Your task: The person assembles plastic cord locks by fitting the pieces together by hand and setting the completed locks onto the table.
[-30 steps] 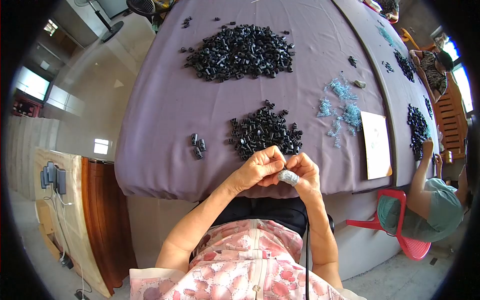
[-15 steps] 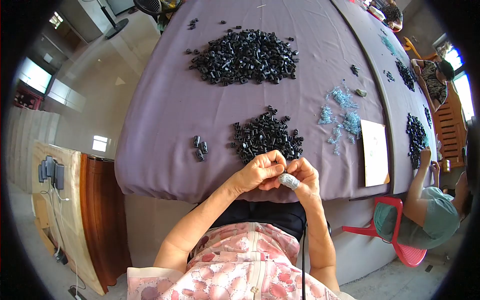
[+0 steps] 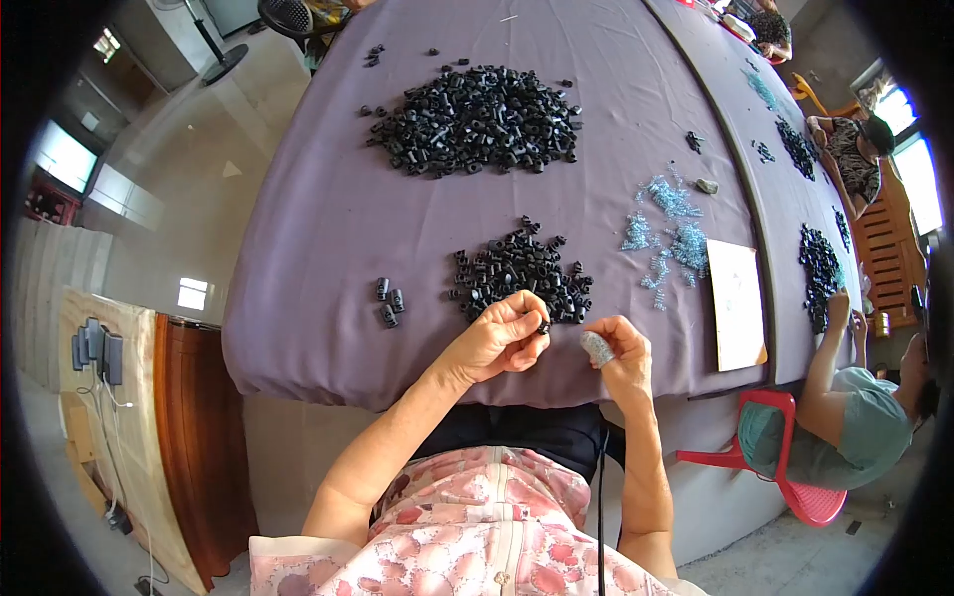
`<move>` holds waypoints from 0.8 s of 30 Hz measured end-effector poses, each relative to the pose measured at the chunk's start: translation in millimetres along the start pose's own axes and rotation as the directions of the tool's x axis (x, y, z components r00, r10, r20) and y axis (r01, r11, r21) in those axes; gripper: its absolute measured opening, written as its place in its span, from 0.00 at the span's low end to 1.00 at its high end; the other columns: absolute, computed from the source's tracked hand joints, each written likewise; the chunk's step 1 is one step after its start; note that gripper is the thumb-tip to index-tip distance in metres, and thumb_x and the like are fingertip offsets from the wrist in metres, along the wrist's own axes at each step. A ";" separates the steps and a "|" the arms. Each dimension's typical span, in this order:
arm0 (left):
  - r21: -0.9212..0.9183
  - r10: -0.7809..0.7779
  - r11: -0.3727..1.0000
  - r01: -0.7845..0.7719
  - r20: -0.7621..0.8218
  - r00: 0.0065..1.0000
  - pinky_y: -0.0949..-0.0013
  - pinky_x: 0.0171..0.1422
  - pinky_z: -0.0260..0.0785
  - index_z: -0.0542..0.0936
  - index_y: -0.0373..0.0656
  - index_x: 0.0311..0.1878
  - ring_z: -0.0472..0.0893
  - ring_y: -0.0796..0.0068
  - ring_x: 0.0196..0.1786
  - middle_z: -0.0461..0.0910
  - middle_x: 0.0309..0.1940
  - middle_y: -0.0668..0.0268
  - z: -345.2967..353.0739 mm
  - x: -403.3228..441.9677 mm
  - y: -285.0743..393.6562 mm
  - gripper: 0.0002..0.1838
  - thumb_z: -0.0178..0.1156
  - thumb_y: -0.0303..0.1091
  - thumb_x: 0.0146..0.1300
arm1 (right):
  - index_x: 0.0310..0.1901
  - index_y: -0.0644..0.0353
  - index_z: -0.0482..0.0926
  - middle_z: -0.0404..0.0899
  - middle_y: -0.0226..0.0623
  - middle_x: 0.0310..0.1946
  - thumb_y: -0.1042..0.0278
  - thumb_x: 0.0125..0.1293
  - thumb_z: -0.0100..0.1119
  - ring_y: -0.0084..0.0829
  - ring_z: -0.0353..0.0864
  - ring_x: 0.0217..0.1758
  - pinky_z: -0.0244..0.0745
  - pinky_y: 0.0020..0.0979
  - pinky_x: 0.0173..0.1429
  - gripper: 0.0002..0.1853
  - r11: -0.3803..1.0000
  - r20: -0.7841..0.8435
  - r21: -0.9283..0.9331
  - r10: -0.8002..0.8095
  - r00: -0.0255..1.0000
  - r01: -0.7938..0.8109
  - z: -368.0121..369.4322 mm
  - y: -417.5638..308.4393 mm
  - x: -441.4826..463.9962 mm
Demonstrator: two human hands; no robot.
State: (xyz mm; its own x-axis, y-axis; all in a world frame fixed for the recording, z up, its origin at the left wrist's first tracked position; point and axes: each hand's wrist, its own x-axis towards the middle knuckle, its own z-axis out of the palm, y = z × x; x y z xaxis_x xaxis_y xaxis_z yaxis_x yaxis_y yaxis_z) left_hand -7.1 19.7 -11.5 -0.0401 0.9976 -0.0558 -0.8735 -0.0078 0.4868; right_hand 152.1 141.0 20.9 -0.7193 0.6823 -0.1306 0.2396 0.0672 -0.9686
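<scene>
My left hand [image 3: 500, 340] is closed, pinching a small black cord-lock part [image 3: 544, 327] between thumb and fingertips. My right hand [image 3: 628, 360] is a short way to the right, its fingers pressed together; anything in them is too small to make out. A silvery-grey wrapping [image 3: 597, 348] covers its thumb. Just beyond both hands lies a loose pile of black plastic parts [image 3: 522, 268]. To the left of that pile, several barrel-shaped black cord locks [image 3: 388, 301] sit apart. Thin bluish metal springs [image 3: 686, 243] are heaped to the right.
A larger heap of black parts [image 3: 477, 119] lies farther back on the purple tablecloth [image 3: 318, 228]. A white card [image 3: 736, 306] and a small stone-like lump [image 3: 707, 186] are on the right. Another person [image 3: 860, 417] works at the adjoining table beside a red chair [image 3: 785, 467].
My hands have come apart: the right moved to the right, and the left shifted slightly left with the black part in its fingers. The whole view has shifted a little.
</scene>
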 end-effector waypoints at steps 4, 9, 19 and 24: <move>-0.003 -0.001 1.000 0.001 -0.006 1.000 0.79 0.20 0.56 0.72 0.47 0.40 0.65 0.82 0.17 0.72 0.21 0.66 -1.5 0.7 -0.7 0.07 0.53 0.38 0.65 | 0.34 0.64 0.76 0.74 0.24 0.24 0.83 0.55 0.57 0.14 0.71 0.31 0.68 0.18 0.37 0.05 0.992 -0.112 -0.109 -0.069 0.991 0.057 -12.3 -0.1 8.9; -0.006 -0.004 1.000 0.004 0.009 1.000 0.79 0.20 0.56 0.72 0.47 0.40 0.65 0.82 0.17 0.73 0.21 0.66 -1.7 1.4 -0.7 0.06 0.52 0.37 0.66 | 0.37 0.66 0.77 0.76 0.35 0.30 0.90 0.48 0.50 0.24 0.76 0.34 0.71 0.23 0.40 0.14 0.946 -0.120 -0.264 -0.225 0.967 0.188 -13.3 5.5 34.9; 0.053 0.010 0.999 -0.010 -0.004 1.000 0.80 0.20 0.55 0.72 0.47 0.40 0.66 0.82 0.18 0.74 0.22 0.67 1.5 0.9 0.0 0.05 0.52 0.36 0.66 | 0.37 0.65 0.75 0.72 0.40 0.28 0.88 0.47 0.44 0.35 0.75 0.31 0.70 0.29 0.39 0.16 0.758 -0.014 -0.563 -0.408 0.913 0.330 -4.2 6.9 68.6; 0.108 -0.001 0.994 0.004 -0.024 1.000 0.79 0.20 0.56 0.70 0.47 0.42 0.68 0.82 0.20 0.75 0.24 0.65 2.2 0.6 0.0 0.06 0.52 0.36 0.66 | 0.37 0.63 0.72 0.74 0.36 0.28 0.86 0.55 0.42 0.27 0.74 0.26 0.71 0.28 0.33 0.11 0.953 -0.191 -0.241 -0.234 0.953 0.186 -4.1 7.8 57.0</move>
State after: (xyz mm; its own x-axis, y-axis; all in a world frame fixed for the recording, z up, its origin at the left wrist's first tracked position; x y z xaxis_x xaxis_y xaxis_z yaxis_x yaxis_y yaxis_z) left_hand -6.0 20.4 -9.7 -0.0507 0.9957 -0.0771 -0.8160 0.0031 0.5780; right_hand 115.6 183.5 6.7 -0.6171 0.7738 0.1428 0.2514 0.3658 -0.8961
